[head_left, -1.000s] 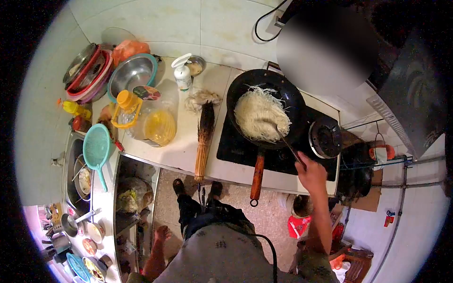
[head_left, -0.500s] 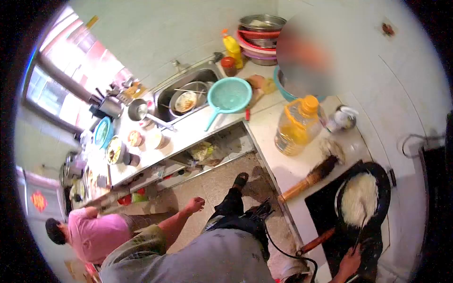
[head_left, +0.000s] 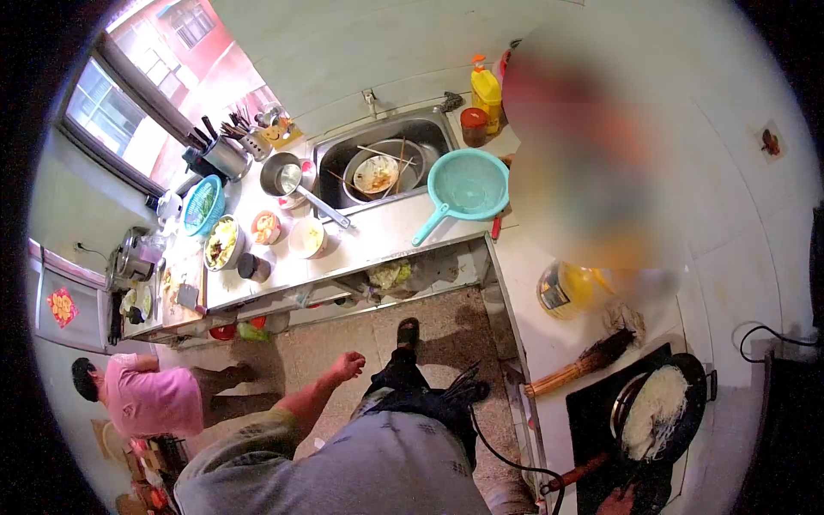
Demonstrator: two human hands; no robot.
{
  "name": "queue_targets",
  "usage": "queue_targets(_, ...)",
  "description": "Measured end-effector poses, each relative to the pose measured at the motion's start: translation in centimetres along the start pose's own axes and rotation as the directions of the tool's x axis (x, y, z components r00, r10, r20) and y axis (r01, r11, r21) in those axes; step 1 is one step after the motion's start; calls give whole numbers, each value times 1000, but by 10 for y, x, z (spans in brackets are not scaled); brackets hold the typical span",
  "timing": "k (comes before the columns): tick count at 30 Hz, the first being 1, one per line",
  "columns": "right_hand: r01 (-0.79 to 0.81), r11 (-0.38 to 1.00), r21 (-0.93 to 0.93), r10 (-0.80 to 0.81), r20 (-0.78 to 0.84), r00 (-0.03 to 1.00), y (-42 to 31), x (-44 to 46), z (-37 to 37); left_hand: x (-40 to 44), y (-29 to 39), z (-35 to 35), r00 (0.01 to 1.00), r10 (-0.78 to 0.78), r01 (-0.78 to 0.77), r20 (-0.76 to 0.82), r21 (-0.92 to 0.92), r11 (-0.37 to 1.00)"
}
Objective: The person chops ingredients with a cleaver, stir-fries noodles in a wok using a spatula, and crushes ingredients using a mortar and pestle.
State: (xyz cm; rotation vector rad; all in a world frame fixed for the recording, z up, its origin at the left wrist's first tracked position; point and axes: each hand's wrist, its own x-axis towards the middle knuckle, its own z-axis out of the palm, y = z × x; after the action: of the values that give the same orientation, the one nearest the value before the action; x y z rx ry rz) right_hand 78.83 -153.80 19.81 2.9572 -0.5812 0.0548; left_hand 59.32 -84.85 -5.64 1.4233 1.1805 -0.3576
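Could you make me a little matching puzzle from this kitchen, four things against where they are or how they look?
Things:
1. Noodles
2. Chopsticks
3. Strainer
4. Left hand of the person wearing the camera

Places, colours or states:
A. Turquoise, beside the sink
B. Empty, above the floor
C. Inside the black wok
D. Lying in the sink

Right pairs: 1-C, 2-D, 3-A, 4-B

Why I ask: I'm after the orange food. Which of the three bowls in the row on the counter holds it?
The middle bowl: its contents are orange, while the larger bowl holds pale greens and the third bowl something pale.
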Motion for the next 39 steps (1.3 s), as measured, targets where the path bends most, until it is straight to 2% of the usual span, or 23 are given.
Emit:
queue_targets(3,-49,996,-70,51,38,998,-23,-4,4,28,0,-20,1000,4,-4,31,-7,1000)
queue_targets(5,-2,978,-209,-9,-53,999,-23,-9,29,44,8,-41,999,19,-18,39,-11,1000)
queue_targets(6,6,976,-216,-21,-65,998,-31,-14,22,50,10,-51,999,30,-30,40,-9,1000)
queue_targets(7,34,973,-229,-68,-144,987,-41,-22,11,59,9,-64,999,29,-28,42,-25,999)
queue_targets(8,59,968,-242,-114,-221,969,-67,-33,-9,70,9,-80,1000,24,-23,20,-48,999)
queue_targets(9,63,966,-249,-123,-232,965,-94,-39,-28,81,8,-94,1000,19,-19,1,-73,997)
queue_targets(11,2,999,-43,-11,-189,982,-176,-54,-80,100,-1,-125,1000,-14,14,0,-141,990)
queue_targets(12,15,998,-57,-25,-194,981,-181,-44,-62,105,-9,-137,999,-46,44,-3,-196,980)
queue_targets(14,218,921,322,-138,-253,958,-187,-18,-12,106,-15,-164,999,-33,34,11,-252,967)
queue_targets(15,219,850,480,-140,-196,971,-240,-26,-39,106,-20,-172,996,-87,76,-29,-273,959)
queue_targets(16,206,755,623,-149,-143,979,-326,-39,-80,107,-24,-179,989,-137,112,-64,-296,949)
queue_targets(18,126,651,748,-215,23,976,-425,-54,-121,101,-38,-193,986,-159,128,-58,-353,927)
queue_targets(20,342,630,698,-478,1,878,-486,-50,-134,92,-53,-206,980,-187,144,-63,-419,896)
queue_targets(22,353,614,706,-546,56,836,-548,-46,-134,82,-69,-210,966,-243,164,-95,-503,849)
queue_targets(24,557,477,680,-721,-61,691,-613,-48,-139,65,-79,-210,949,-290,182,-123,-536,824)
queue_targets(26,557,447,700,-795,24,606,-675,-42,-127,49,-92,-207,929,-348,201,-128,-615,762)
queue_targets(28,616,356,703,-889,51,455,-743,-48,-129,28,-100,-195,909,-384,185,-161,-670,719)
queue_targets(30,480,354,803,-912,183,366,-813,-46,-108,11,-112,-181,886,-421,161,-197,-720,675)
queue_targets(32,501,350,792,-929,227,291,-883,-30,-53,-7,-129,-164,853,-491,152,-178,-815,560)
queue_targets(33,507,370,779,-926,260,275,-918,-19,-19,-20,-129,-152,847,-502,156,-175,-821,550)
queue_targets(36,591,445,673,-894,301,331,-1011,12,95,-58,-120,-125,784,-597,192,-171,-848,495)
queue_targets(38,684,437,585,-896,215,389,-1046,31,165,-82,-122,-99,765,-622,186,-165,-869,459)
queue_targets(39,750,478,457,-875,173,453,-1052,22,143,-91,-132,-86,766,-623,154,-161,-894,421)
